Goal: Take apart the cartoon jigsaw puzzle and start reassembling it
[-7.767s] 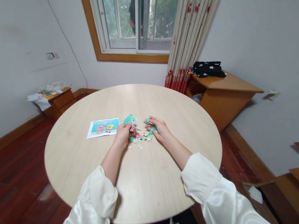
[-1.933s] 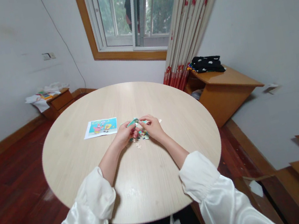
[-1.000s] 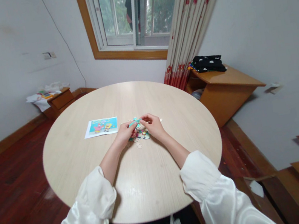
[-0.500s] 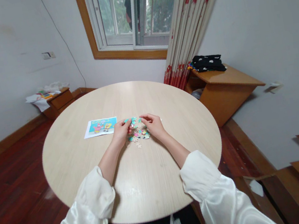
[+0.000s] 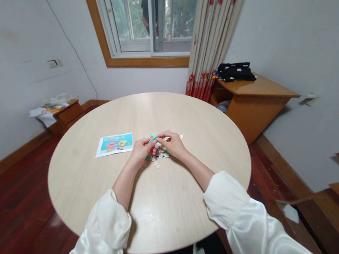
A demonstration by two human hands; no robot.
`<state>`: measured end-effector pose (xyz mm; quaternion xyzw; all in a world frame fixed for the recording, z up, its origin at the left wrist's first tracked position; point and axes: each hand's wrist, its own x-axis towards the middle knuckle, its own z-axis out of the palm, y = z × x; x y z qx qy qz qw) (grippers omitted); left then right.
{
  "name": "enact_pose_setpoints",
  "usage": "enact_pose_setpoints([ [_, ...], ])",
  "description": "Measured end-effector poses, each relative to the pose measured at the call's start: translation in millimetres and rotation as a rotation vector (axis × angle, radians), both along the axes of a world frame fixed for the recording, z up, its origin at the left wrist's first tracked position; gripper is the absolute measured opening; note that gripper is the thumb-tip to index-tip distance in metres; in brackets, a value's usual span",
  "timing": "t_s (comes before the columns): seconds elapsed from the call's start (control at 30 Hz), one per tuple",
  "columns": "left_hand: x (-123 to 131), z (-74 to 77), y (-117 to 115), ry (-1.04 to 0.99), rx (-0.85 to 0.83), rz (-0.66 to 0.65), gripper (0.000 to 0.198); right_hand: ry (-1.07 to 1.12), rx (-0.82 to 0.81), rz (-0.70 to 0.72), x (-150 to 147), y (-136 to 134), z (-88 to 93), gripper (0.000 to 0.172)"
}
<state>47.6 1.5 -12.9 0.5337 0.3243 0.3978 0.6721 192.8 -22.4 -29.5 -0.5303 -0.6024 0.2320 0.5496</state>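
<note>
My left hand (image 5: pixel 142 151) pinches a small section of turquoise jigsaw pieces (image 5: pixel 153 139) above the table. Close against it, my right hand (image 5: pixel 172 144) has its thumb and fingertips together at the same section; the bit between them is too small to make out fully. Loose jigsaw pieces (image 5: pixel 165 155), coloured and pale, lie beneath and around both hands, partly hidden by the fingers. To the left of my left hand lies a printed picture sheet (image 5: pixel 116 143) with a pink and a yellow cartoon figure on turquoise.
The round pale wooden table (image 5: pixel 158 215) carries all of this. Behind it are a window (image 5: pixel 143 47) and a patterned curtain (image 5: pixel 206 34). A wooden cabinet with dark folded cloth (image 5: pixel 236 72) stands at right, a small cluttered stand (image 5: pixel 68 113) at far left.
My hands have come together over the pieces, the right moving left and the left slightly right. The turquoise section is now tilted, seen nearly edge-on. The picture sheet has stayed put.
</note>
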Motion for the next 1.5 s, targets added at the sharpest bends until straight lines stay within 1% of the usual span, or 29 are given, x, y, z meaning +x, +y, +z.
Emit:
enact_pose_setpoints([
  [0.1, -0.1, 1.0, 0.2, 0.002, -0.024, 0.065, 0.033, 0.022, 0.011, -0.018, -1.2, 0.4, 0.3, 0.017],
  [0.2, 0.6, 0.8, 0.8, -0.014, -0.022, 0.11, 0.033, 0.084, -0.009, 0.002, -3.0, 1.6, -1.0, 0.02],
  [0.3, 1.0, 0.2, 0.9, -0.044, -0.006, 0.097, 0.031, 0.171, -0.055, 0.04, -3.7, 3.6, -2.8, 0.022],
  [0.47, 1.2, 0.3, 0.8, -0.074, -0.002, 0.087, 0.035, 0.309, -0.146, 0.078, -2.8, 5.4, -2.5, 0.027],
  [0.57, 1.6, 0.4, 1.1, -0.063, -0.009, 0.124, 0.035, 0.312, -0.151, 0.076, -3.5, 3.8, -1.0, 0.028],
  [0.7, 1.2, 0.9, 1.2, -0.038, -0.018, 0.164, 0.031, 0.241, -0.073, 0.06, -5.2, 0.8, 0.4, 0.026],
  [0.8, 0.6, 1.8, 0.4, -0.028, -0.015, 0.139, 0.029, 0.253, -0.047, 0.043, -5.9, 0.7, 0.6, 0.024],
  [0.93, -0.3, 3.4, -0.7, -0.05, -0.033, 0.095, 0.029, 0.342, -0.088, 0.03, -5.4, 2.5, 1.5, 0.027],
  [1.1, -2.6, 4.8, 0.1, -0.126, -0.132, -0.029, 0.023, 0.5, -0.151, 0.049, -3.6, 1.9, 4.7, 0.028],
  [1.23, -3.4, 4.2, 1.4, -0.139, -0.15, -0.018, 0.017, 0.538, -0.177, 0.068, -3.9, 0.8, 6.2, 0.027],
  [1.33, -3.2, 2.8, 1.7, -0.134, -0.162, -0.005, 0.017, 0.508, -0.145, 0.054, -4.4, 1.5, 6.2, 0.026],
  [1.4, -2.9, 1.7, 1.6, -0.129, -0.169, 0.002, 0.019, 0.479, -0.112, 0.044, -4.3, 2.0, 5.9, 0.025],
  [1.5, -2.7, 0.2, 1.3, -0.119, -0.158, 0.005, 0.026, 0.455, -0.095, 0.05, -3.5, 1.6, 5.6, 0.024],
])
